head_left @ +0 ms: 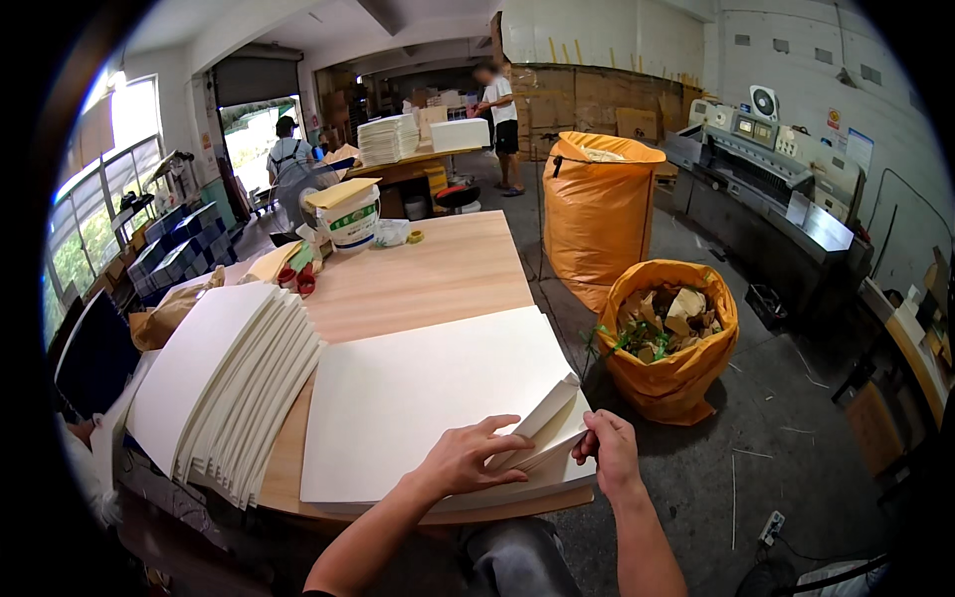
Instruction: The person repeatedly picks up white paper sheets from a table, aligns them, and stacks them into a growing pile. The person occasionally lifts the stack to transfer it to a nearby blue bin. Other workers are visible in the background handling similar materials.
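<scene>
Our forearms (373, 537) reach in from the near side; our left hand (476, 458), fingers parted, touches a raised white flap (549, 406), while our right hand (609, 450) pinches the white board (428, 388) beside it, near right on the wooden table (428, 274). We should crease evenly, keeping corners square.

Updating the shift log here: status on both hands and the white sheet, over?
Left hand spread at the folded flap; right hand closed at the edge of the white sheet. Sheet flat elsewhere. Nothing seen blocking either hand.
</scene>
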Action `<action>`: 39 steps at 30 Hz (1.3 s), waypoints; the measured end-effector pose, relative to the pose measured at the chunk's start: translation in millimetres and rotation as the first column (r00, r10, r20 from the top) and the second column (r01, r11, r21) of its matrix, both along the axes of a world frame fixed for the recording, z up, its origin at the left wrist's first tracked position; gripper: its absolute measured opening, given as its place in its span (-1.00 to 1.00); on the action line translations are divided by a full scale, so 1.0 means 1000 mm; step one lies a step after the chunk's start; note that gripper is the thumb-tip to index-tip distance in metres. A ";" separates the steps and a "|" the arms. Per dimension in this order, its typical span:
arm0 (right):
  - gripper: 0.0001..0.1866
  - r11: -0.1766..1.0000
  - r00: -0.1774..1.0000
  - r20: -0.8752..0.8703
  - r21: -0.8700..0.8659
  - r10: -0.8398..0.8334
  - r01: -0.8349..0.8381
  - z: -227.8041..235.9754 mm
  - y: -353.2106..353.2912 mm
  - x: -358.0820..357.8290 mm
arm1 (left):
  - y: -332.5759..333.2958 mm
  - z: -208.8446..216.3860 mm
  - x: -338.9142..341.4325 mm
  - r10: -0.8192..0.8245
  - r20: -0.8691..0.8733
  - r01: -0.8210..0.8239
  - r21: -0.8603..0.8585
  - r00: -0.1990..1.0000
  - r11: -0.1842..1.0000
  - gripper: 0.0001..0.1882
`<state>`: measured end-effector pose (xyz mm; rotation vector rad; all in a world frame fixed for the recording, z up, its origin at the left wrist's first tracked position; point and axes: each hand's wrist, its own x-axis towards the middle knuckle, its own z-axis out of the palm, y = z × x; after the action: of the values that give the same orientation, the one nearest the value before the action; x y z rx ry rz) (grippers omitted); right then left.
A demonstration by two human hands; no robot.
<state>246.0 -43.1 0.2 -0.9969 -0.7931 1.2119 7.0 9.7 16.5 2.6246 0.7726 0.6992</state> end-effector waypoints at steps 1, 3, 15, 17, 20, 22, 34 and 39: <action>-0.63 1.000 1.000 0.014 0.002 0.007 -0.007 -0.001 0.000 0.001 | -0.002 0.003 0.000 0.009 -0.012 -0.009 -0.019 1.000 1.000 -0.55; -0.63 1.000 1.000 0.009 0.013 0.009 -0.009 -0.001 0.000 0.002 | -0.003 0.005 0.000 0.024 -0.034 -0.025 -0.040 0.999 0.999 -0.57; -0.66 1.000 0.989 -0.145 0.018 0.012 -0.010 -0.001 0.005 -0.004 | -0.004 0.001 -0.001 0.026 -0.049 -0.024 0.038 0.998 0.999 -0.61; -0.66 1.000 0.989 -0.147 0.022 0.006 -0.003 0.000 0.004 -0.004 | -0.009 0.002 0.003 0.031 0.004 -0.032 0.083 1.000 0.996 -0.55; -0.66 1.000 0.990 -0.141 0.017 0.014 -0.012 -0.001 0.003 -0.003 | -0.005 -0.003 0.002 0.019 0.020 -0.020 0.047 1.000 0.999 -0.45; -0.65 1.000 0.991 -0.133 0.015 0.015 -0.013 -0.003 0.002 -0.002 | -0.004 -0.001 0.000 0.022 -0.002 -0.021 0.028 1.000 0.999 -0.46; -0.64 1.000 0.998 -0.066 0.016 -0.011 0.012 -0.003 0.004 -0.002 | -0.003 -0.003 0.001 0.019 -0.066 -0.013 0.087 0.998 0.996 -0.63; -0.63 1.000 0.986 -0.166 0.013 -0.005 0.008 -0.006 0.004 -0.006 | -0.009 0.000 0.003 0.003 0.012 -0.005 0.116 1.000 0.993 -0.55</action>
<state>240.2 -39.1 -5.7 -0.8745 -0.6659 1.2644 10.3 0.5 16.5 2.7208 0.7554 0.7823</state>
